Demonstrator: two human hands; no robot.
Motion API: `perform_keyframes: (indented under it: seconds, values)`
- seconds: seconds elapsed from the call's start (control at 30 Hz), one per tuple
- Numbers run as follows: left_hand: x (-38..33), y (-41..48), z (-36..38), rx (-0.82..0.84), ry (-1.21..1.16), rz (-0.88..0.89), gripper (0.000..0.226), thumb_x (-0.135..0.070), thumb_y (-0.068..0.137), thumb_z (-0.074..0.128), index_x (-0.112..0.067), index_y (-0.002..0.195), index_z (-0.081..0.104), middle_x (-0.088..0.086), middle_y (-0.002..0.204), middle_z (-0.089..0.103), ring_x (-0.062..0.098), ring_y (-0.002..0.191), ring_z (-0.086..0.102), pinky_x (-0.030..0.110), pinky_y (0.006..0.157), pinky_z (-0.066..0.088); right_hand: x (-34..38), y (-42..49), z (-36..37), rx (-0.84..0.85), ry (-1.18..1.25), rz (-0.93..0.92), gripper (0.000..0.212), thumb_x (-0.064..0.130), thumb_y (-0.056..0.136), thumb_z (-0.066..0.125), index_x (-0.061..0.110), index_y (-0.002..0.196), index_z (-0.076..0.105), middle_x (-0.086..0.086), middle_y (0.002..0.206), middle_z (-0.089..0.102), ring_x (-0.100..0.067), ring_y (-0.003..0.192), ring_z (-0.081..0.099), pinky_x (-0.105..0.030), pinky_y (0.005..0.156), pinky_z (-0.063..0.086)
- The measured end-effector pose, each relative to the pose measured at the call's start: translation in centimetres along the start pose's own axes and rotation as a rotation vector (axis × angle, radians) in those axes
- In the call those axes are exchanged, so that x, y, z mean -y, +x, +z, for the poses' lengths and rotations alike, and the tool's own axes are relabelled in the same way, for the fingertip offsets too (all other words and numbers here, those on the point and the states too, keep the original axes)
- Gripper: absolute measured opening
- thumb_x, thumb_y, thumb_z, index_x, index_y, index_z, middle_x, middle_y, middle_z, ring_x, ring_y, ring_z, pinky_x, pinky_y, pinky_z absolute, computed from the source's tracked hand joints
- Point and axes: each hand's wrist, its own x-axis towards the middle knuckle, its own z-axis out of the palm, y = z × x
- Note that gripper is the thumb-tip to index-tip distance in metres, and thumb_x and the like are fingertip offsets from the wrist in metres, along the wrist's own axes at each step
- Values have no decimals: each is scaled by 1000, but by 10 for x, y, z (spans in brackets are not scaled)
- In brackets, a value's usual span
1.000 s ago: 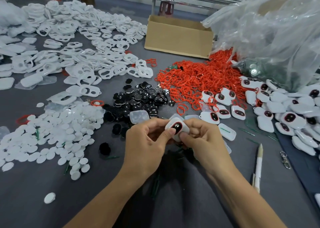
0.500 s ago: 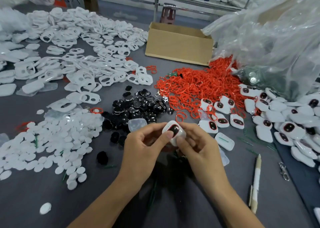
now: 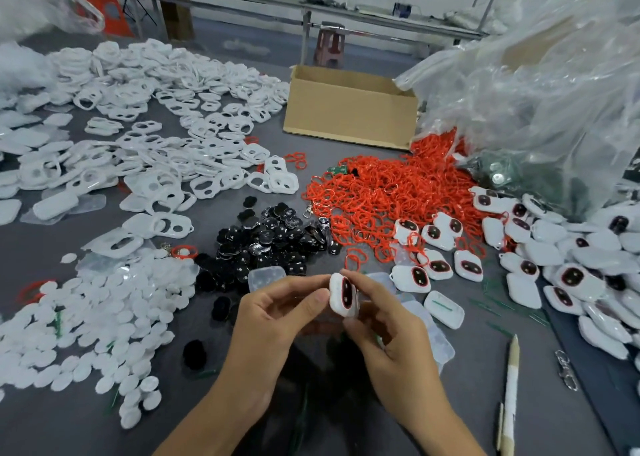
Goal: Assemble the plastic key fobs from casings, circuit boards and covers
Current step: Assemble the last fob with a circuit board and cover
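oval covers (image 3: 97, 320): lower left, thin smooth white discs in a loose heap
left hand (image 3: 277, 320): centre, thumb and curled fingers pinch the fob's left edge
key fob (image 3: 344, 294): centre, tilted on edge between both hands; probably light, stiff and slippery glossy plastic, best gripped by its rims
right hand (image 3: 388, 344): pinches the fob's right side
finished fobs (image 3: 554, 265): right, rounded white shells

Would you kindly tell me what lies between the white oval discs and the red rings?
A heap of shiny black pieces lies there, shown in the head view.
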Motion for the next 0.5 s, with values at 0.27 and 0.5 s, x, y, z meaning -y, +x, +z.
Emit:
perform_keyframes:
  seconds: [0.27,0.5]
  values:
    - [-2,3,-3,63,-152,-138,25,-2,71,72,-3,97,72,18,96,71,27,87,70,33,68,58,4,1,-1,57,-33,-150,62,-4,82,55,44,121,53,27,116,61,3,107,60,-9,88,43]
    - [-1,4,-6,100,-225,-182,24,0,75,70,-1,99,69,18,99,67,28,94,66,35,74,57,3,1,0,68,-15,-158,67,-2,83,55,52,122,51,26,115,62,0,105,62,-10,85,45]
